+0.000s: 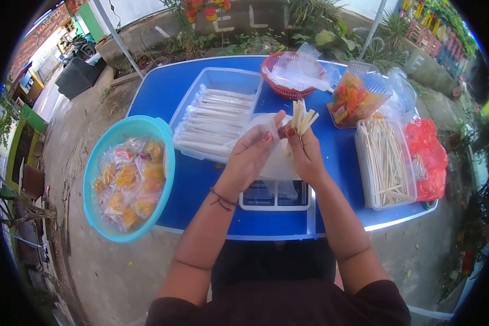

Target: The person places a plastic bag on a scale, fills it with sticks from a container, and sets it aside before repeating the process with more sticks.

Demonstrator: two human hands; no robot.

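My right hand (307,157) is closed around a small bundle of pale sticks (304,117), whose ends stick up above the fingers. Close beside it, my left hand (252,153) pinches a thin clear plastic bag (276,130) near the sticks. Both hands are over a kitchen scale (274,196) with a round white plate partly hidden beneath them. Left of the hands lies a clear tray (188,105) of long plastic-wrapped packs (216,118). At the right, an open container (368,163) holds many loose pale sticks (384,157).
A turquoise basin (92,204) with bagged orange items stands at the left. On the blue table (195,209) are a red basket (286,90) with plastic bags, a clear container (358,98) of colourful packets at the back right and a red plastic bag (431,163) at the right.
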